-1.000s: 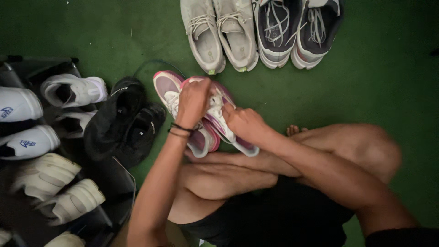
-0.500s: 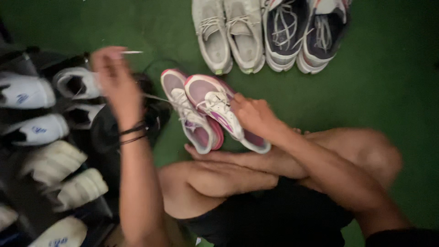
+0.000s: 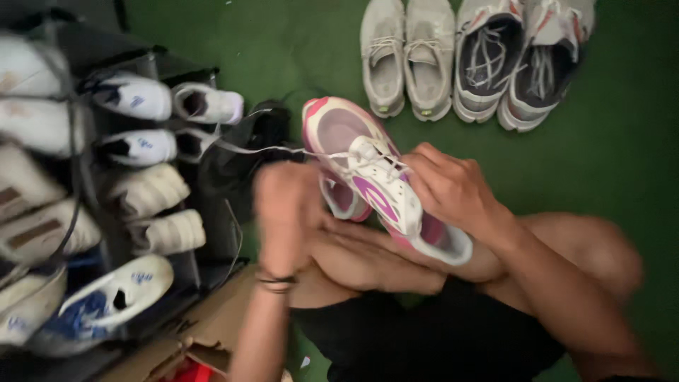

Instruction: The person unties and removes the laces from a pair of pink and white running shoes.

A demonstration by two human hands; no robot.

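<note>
Left hand (image 3: 286,205) lower, seemingly pulling lace (image 3: 262,148)

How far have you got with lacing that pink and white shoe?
Partly done: the lace is already threaded through the top of the pink and white shoe. In hand: the right hand grips that shoe at the laces, while the left hand, blurred, is beside it, near the loose lace end. Left: the lace is not tied, and the second pink shoe lies underneath.
</note>
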